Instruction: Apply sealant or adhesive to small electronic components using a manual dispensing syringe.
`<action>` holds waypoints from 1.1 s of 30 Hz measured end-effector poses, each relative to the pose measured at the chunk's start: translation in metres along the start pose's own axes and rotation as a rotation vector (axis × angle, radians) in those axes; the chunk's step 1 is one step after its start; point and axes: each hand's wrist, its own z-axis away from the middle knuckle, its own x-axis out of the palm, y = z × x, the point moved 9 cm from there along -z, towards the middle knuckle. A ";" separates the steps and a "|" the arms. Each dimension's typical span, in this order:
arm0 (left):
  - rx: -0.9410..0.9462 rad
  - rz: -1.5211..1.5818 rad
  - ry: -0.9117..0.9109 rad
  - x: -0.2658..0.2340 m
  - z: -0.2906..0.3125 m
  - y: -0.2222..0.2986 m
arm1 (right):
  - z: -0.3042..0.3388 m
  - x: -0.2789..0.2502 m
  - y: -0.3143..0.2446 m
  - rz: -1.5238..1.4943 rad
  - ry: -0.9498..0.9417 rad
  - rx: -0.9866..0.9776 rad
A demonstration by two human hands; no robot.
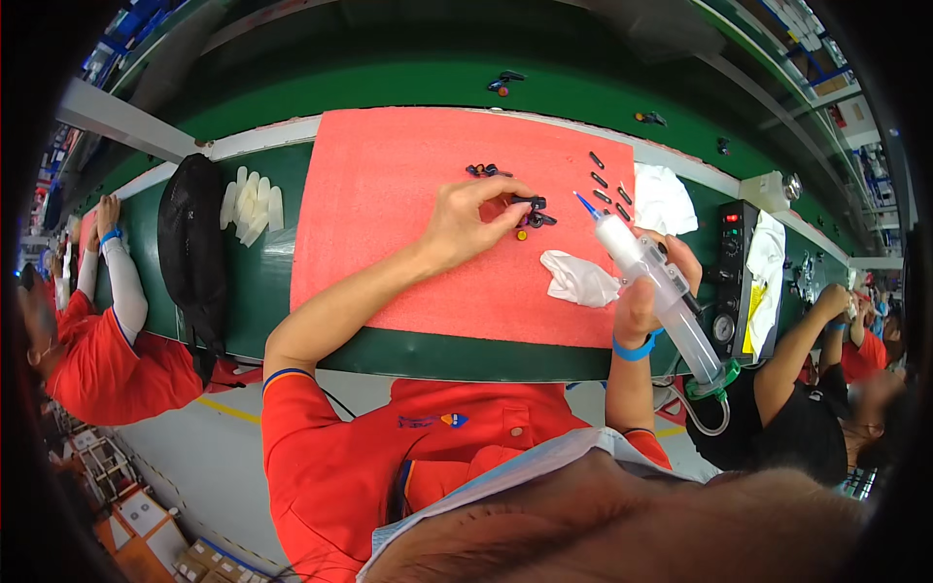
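My left hand point(468, 225) reaches over the pink foam mat point(379, 160), thumb and fingers pinching a small dark part point(530, 202). Just beneath its fingertips lie more dark pieces, one with a yellow-orange round end point(522, 235). In my right hand point(637, 309) is a clear glue syringe point(686, 325), held tilted, with white contents and a green-capped rear end joined to a hose. Its blue needle tip point(587, 204) points toward the left hand, apart from the dark part. A crumpled white cloth point(579, 280) lies between my hands.
Several small black pieces point(600, 180) and a dark cluster point(486, 171) lie on the mat. A black control box with a gauge point(731, 277) stands right. Pale finger cots point(255, 206) and a black bag point(190, 253) lie left. Co-workers sit on both sides; a green conveyor point(408, 83) runs beyond.
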 end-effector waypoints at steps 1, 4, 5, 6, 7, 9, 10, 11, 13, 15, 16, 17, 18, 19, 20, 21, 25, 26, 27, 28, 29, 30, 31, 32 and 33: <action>-0.043 0.041 0.011 0.000 0.000 -0.004 | -0.002 0.001 -0.002 0.005 0.009 -0.011; -0.128 0.121 0.031 0.000 -0.001 -0.011 | -0.003 0.001 -0.006 0.015 0.026 -0.033; -0.130 0.124 0.030 0.000 -0.001 -0.011 | -0.004 0.001 -0.006 0.023 0.029 -0.025; -0.132 0.127 0.030 0.000 -0.001 -0.011 | -0.004 0.001 -0.006 0.030 0.030 -0.017; -0.134 0.131 0.031 0.000 -0.001 -0.011 | -0.004 0.001 -0.005 0.037 0.031 -0.009; -0.139 0.118 0.030 0.000 -0.001 -0.010 | -0.004 0.001 -0.006 0.047 0.029 -0.009; -0.142 0.106 0.027 0.000 -0.001 -0.010 | -0.003 0.000 -0.006 0.058 0.028 -0.009; -0.146 0.095 0.025 0.000 -0.001 -0.010 | -0.003 0.000 -0.006 0.069 0.027 -0.009; -0.143 0.087 0.027 -0.001 -0.001 -0.009 | -0.002 0.001 -0.007 0.070 0.026 -0.015; -0.136 0.076 0.028 -0.002 -0.001 -0.007 | -0.002 0.001 -0.007 0.075 0.024 -0.026; -0.136 0.076 0.030 -0.002 -0.001 -0.007 | -0.002 0.001 -0.007 0.074 0.023 -0.026; -0.131 0.066 0.028 -0.002 -0.001 -0.007 | -0.001 0.001 -0.006 0.078 0.020 -0.025; -0.126 0.057 0.027 -0.002 -0.001 -0.006 | 0.000 0.000 -0.006 0.082 0.017 -0.024; -0.121 0.047 0.025 -0.001 -0.001 -0.006 | 0.000 0.001 -0.006 0.087 0.015 -0.023; -0.122 0.047 0.026 -0.002 -0.001 -0.006 | 0.000 0.001 -0.006 0.086 0.013 -0.022; -0.127 0.049 0.025 -0.002 -0.002 -0.007 | 0.000 0.001 -0.006 0.085 0.014 -0.021; -0.150 0.055 0.019 -0.001 -0.002 -0.010 | 0.000 0.001 -0.007 0.084 0.014 -0.016; -0.163 0.056 0.015 0.000 -0.002 -0.011 | 0.000 0.001 -0.007 0.085 0.014 -0.017; -0.176 0.056 0.012 0.000 -0.002 -0.013 | 0.000 0.001 -0.006 0.087 0.014 -0.018; -0.175 0.056 0.011 0.000 -0.002 -0.013 | -0.001 0.001 -0.006 0.087 0.015 -0.017; -0.179 0.067 0.012 0.000 -0.002 -0.014 | -0.001 0.001 -0.006 0.083 0.012 -0.022; -0.182 0.077 0.014 0.000 -0.003 -0.015 | -0.002 0.002 -0.007 0.079 0.010 -0.028; -0.184 0.087 0.016 -0.001 -0.003 -0.014 | -0.003 0.002 -0.008 0.075 0.009 -0.035; -0.181 0.084 0.017 -0.001 -0.002 -0.014 | -0.002 0.001 -0.009 0.073 0.010 -0.038; -0.188 0.078 0.011 0.001 -0.001 -0.015 | -0.001 0.000 -0.009 0.083 0.008 -0.032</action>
